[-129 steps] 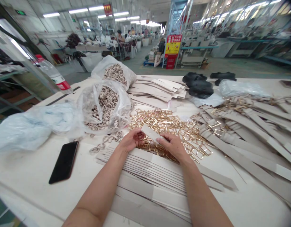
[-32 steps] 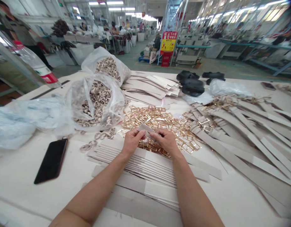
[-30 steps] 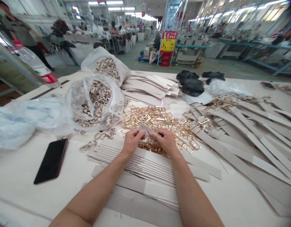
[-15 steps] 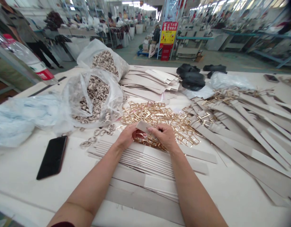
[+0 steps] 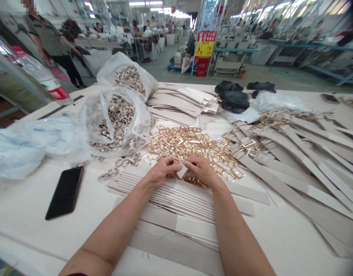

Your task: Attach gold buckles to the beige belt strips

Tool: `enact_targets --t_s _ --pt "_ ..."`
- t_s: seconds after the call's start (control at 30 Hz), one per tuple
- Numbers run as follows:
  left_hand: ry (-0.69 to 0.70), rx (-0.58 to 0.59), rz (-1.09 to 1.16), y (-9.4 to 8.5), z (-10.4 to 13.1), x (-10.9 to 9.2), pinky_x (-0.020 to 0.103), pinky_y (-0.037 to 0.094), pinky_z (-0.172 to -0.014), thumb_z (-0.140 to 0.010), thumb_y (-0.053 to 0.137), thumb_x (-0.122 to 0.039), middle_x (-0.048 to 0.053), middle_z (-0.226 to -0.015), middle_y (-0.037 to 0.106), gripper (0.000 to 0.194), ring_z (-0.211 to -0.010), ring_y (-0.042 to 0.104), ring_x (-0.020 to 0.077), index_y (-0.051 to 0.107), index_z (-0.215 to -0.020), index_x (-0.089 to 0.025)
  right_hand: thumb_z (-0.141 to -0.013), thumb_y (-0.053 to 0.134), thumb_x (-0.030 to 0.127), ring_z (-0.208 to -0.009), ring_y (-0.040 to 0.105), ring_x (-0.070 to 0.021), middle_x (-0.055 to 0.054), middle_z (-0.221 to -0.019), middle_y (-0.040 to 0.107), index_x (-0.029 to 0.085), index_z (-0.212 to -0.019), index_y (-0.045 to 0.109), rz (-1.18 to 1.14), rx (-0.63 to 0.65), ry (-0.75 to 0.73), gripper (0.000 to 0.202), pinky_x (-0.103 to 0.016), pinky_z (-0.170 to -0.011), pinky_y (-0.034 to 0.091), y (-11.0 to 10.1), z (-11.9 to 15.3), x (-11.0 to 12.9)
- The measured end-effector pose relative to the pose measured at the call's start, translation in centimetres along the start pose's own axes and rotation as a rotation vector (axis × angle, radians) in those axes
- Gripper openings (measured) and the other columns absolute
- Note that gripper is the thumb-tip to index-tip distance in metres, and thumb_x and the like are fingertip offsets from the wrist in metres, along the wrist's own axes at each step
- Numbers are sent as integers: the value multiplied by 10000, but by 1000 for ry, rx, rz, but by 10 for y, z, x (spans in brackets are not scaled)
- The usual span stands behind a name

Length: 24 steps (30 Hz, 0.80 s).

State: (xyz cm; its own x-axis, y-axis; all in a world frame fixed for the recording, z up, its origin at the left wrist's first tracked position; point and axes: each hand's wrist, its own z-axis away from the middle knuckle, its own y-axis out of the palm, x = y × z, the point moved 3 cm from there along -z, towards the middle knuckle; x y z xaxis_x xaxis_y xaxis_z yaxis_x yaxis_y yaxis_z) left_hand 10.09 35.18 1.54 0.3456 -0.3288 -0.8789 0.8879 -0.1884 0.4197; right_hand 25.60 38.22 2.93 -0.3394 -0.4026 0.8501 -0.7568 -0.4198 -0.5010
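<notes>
A pale grey-beige strap (image 5: 182,171) has its end pinched between my two hands, over the near edge of the heap of gold buckles (image 5: 182,140). My left hand (image 5: 164,170) is closed on the strap end from the left, thumb on top. From the right, my right hand (image 5: 201,169) grips the same piece with thumb and fingers together. Whether a small loop or a buckle is also in my left fingers I cannot make out. Below my wrists lies a fanned row of flat straps (image 5: 165,195), partly covered by my forearms.
Plastic bags of small strap loops (image 5: 120,117) stand at the left behind a phone (image 5: 65,193). Straps with buckles (image 5: 303,165) are piled on the right. More straps (image 5: 179,99) and black rolls (image 5: 235,100) lie at the back. A bottle (image 5: 54,86) stands far left; a person (image 5: 54,42) is beyond.
My hands have come closer together, and the strap end between them has turned to a steeper slant. My left fingers now pinch it. The person at far left has moved further into view.
</notes>
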Motion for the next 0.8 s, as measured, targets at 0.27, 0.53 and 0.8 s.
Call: enact_targets --t_s 0.27,0.53,0.8 --pt "215 -259 -156 -8 -2 3 151 376 -464 -593 796 -332 -92 -550 419 390 -478 424 35 456 -666 -155 -710 661 496 -619 424 -101 21 -659 536 155 -763 657 41 10 84 345 -218 -547 287 5 0 1" --pt "34 -131 -304 -15 -5 2 227 445 -555 -630 745 -406 1 -684 634 336 -575 551 99 667 -799 -126 -697 678 414 -604 460 -105 15 -645 584 155 -749 691 -96 3 150 265 -216 -557 334 5 3 -7" --pt "94 -91 -482 -19 -8 12 217 395 -493 -665 680 -417 -13 -616 593 282 -546 533 116 617 -669 -142 -668 704 444 -654 551 -144 -9 -746 656 173 -853 699 52 -23 214 327 -251 -593 407 6 7 -15"
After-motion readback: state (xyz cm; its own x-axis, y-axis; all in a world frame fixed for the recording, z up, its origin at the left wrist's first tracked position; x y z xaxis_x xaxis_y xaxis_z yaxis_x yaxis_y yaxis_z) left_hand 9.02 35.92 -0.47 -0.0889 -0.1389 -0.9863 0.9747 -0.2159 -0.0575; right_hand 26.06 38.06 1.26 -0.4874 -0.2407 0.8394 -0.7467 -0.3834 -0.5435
